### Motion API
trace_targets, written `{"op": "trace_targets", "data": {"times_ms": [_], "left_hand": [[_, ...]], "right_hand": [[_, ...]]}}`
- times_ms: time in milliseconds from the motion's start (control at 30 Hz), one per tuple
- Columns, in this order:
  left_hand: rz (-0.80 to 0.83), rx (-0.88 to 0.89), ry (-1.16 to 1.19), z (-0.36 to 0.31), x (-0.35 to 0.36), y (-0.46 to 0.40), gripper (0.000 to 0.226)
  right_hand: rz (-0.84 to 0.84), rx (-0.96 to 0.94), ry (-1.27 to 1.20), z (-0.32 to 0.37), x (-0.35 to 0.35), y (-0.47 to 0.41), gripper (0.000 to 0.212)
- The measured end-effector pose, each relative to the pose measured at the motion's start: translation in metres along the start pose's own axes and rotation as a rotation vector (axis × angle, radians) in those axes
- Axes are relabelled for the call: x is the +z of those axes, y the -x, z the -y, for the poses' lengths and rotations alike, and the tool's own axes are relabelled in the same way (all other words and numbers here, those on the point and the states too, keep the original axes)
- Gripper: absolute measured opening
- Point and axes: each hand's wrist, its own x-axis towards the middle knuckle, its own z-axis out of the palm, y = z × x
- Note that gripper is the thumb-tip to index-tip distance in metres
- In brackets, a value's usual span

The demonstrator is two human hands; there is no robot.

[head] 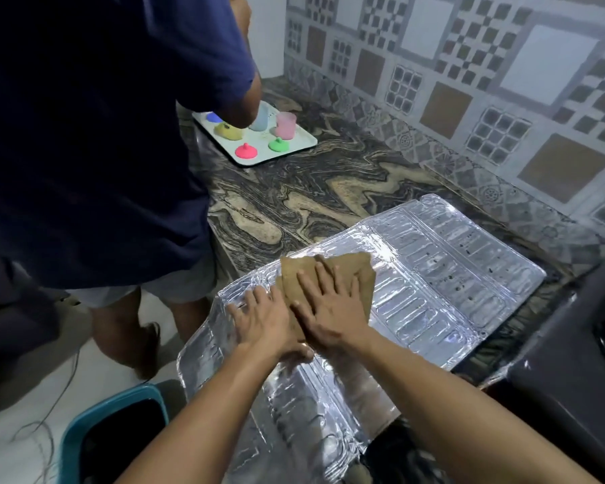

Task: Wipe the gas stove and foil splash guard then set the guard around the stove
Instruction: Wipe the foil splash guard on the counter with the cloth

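Note:
The foil splash guard (433,274) lies unfolded and flat on the marbled counter, its near panel hanging over the counter's front edge. A folded brown cloth (332,267) rests on the guard's middle. My right hand (329,309) presses flat on the cloth, fingers spread. Just left of it, my left hand (264,319) lies palm down on the foil with fingers apart, its thumb at the cloth's near edge. The dark gas stove (573,361) shows only partly at the right edge, beside the guard.
Another person in a dark blue shirt (102,134) stands close on the left at the counter, reaching to a white tray (304,143) of coloured cups and lids. A teal bin (119,431) stands on the floor below. A patterned tile wall (468,82) backs the counter.

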Motion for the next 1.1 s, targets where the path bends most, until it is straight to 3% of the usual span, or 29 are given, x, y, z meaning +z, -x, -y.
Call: {"op": "trace_targets", "data": {"times_ms": [100, 267, 333, 400, 567, 633, 733, 800, 967, 1100], "left_hand": [[0.066, 0.003, 0.025, 0.007, 0.003, 0.0, 0.138], [0.104, 0.02, -0.013, 0.014, -0.002, 0.001, 0.134], [0.112, 0.021, -0.022, 0.013, -0.002, 0.001, 0.135], [0.113, 0.02, -0.043, 0.012, -0.003, 0.001, 0.135], [0.11, 0.021, -0.093, 0.012, -0.004, 0.002, 0.132], [0.111, 0.014, -0.101, 0.013, -0.004, 0.004, 0.133], [0.125, 0.009, -0.106, 0.014, -0.005, 0.004, 0.135], [0.142, 0.004, -0.133, 0.012, -0.008, 0.005, 0.134], [0.193, -0.005, -0.185, 0.006, -0.022, 0.008, 0.123], [0.116, -0.011, -0.126, 0.02, -0.013, 0.002, 0.156]], "right_hand": [[-0.001, 0.067, 0.009, -0.025, -0.003, -0.004, 0.067], [0.05, 0.569, -0.089, -0.078, -0.019, 0.01, 0.073], [0.068, 0.661, -0.11, -0.074, -0.022, 0.017, 0.075], [0.089, 0.618, -0.137, -0.055, -0.021, 0.027, 0.074], [0.092, 0.272, -0.078, -0.018, 0.0, 0.084, 0.075], [0.075, 0.329, -0.06, -0.033, 0.001, 0.095, 0.075], [0.045, 0.626, -0.09, -0.058, -0.011, 0.098, 0.076], [0.063, 0.708, -0.089, -0.059, -0.015, 0.098, 0.076], [0.098, 0.616, -0.115, -0.028, -0.009, 0.101, 0.079], [0.17, 0.493, -0.061, -0.014, -0.003, 0.109, 0.087]]}}
